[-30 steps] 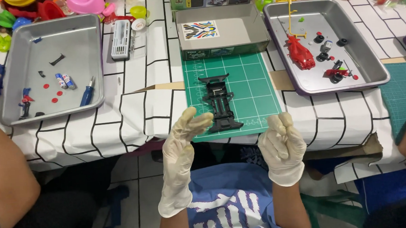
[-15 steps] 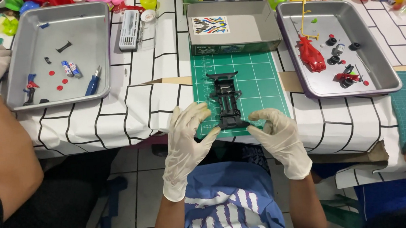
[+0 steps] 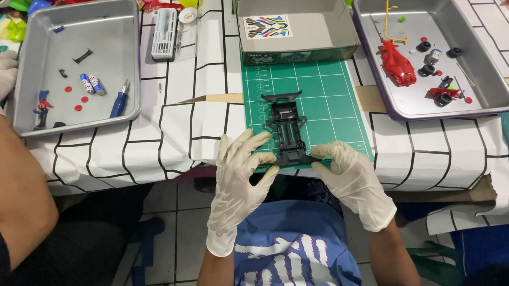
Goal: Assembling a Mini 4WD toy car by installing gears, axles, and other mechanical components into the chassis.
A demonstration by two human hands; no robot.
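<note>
Both gloved hands have come down from mid-air: the left hand [image 3: 239, 173], fingers spread, and the right hand [image 3: 353, 175], seemingly pinching, now meet the black toy-car chassis [image 3: 287, 129] on the green cutting mat [image 3: 334, 97], so handling begins.

Table [image 3: 194, 126] draped in white cloth with black grid lines; pale tiled floor [image 3: 177, 224] beneath, evenly lit.
</note>
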